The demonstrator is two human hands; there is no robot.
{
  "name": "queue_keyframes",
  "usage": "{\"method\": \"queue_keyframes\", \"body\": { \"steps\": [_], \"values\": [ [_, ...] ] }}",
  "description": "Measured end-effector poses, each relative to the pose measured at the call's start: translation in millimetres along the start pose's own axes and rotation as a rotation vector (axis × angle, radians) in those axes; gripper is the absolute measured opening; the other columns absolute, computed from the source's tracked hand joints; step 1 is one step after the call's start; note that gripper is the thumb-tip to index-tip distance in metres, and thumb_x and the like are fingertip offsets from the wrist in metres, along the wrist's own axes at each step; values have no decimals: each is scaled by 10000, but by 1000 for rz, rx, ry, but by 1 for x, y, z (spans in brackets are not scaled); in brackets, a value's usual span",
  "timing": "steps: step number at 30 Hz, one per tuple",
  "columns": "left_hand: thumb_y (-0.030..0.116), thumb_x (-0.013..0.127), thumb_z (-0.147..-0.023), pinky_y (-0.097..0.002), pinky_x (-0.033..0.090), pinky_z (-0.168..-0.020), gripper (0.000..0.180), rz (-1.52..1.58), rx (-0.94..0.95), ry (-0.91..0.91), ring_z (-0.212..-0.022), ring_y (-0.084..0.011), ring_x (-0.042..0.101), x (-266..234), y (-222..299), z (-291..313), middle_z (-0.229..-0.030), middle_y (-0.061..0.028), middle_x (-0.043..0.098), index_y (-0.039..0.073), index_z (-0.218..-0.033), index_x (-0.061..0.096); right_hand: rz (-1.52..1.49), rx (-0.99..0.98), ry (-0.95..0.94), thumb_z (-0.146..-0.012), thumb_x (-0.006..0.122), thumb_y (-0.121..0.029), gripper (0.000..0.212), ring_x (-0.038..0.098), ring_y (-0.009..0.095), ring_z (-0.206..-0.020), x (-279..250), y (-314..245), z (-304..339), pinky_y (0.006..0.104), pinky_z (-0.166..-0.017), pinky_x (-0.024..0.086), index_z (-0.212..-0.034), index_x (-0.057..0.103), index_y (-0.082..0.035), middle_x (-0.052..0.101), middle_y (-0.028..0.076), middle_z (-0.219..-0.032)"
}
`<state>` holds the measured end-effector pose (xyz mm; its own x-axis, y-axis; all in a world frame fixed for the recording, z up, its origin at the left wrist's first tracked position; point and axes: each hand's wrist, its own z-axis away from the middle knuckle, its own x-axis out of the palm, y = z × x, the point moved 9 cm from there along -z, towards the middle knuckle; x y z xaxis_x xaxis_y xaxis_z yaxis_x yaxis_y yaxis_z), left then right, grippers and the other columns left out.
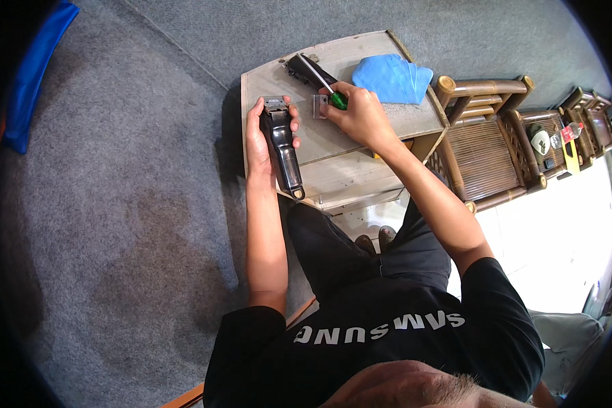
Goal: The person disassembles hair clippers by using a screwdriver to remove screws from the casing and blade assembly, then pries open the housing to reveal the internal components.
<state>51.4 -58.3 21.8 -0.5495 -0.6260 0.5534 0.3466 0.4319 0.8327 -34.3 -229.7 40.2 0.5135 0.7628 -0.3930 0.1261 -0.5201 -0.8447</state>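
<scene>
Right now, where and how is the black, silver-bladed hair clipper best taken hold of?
Probably around the near half of the clipper, coming from the right: that long, narrow body juts clear of the left hand, while the silver blade head lies at the far end.

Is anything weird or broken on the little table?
Nothing looks spilled. One oddity: a small shiny plate is at the right hand, apart from the black clipper; it may be a loose part.

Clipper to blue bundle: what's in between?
Head view: the right hand, holding a green-handled screwdriver, plus a small flat piece by its thumb.
</scene>
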Motion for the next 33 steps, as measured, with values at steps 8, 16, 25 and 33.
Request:
{"method": "queue_keyframes", "body": {
  "steps": [8,16,25,33],
  "values": [
    [498,496,-1082,-291,563,-482,542,-2,4,-5,-781,-167,628,-3,-1,-2,-976,-108,660,2,-1255,628,142,-103,31,-892,791,-178,297,745,453,-897,6,-13,3,505,-776,574,-1128,751,-2,749,270,-917],
    [506,485,-1086,-295,565,-481,553,-14,8,11,-785,-172,624,-1,0,-1,-982,-113,653,-1,-1257,627,285,-210,68,-911,717,-172,186,741,438,-922,9,-23,9,544,-819,589,-977,676,-4,751,239,-962],
    [497,483,-1089,-282,554,-481,538,-9,18,-2,-783,-163,625,0,0,0,-971,-106,652,5,-1247,630,382,-197,41,-885,687,-116,152,742,433,-940,15,-23,10,552,-807,594,-974,655,3,740,242,-1007],
    [502,490,-1089,-283,558,-481,536,-20,-8,3,-765,-158,632,3,-3,1,-963,-102,665,8,-1243,629,-87,-21,53,-977,753,-219,217,735,215,-720,-2,-10,4,401,-687,548,-1046,767,-14,739,159,-777]
  ]
}}
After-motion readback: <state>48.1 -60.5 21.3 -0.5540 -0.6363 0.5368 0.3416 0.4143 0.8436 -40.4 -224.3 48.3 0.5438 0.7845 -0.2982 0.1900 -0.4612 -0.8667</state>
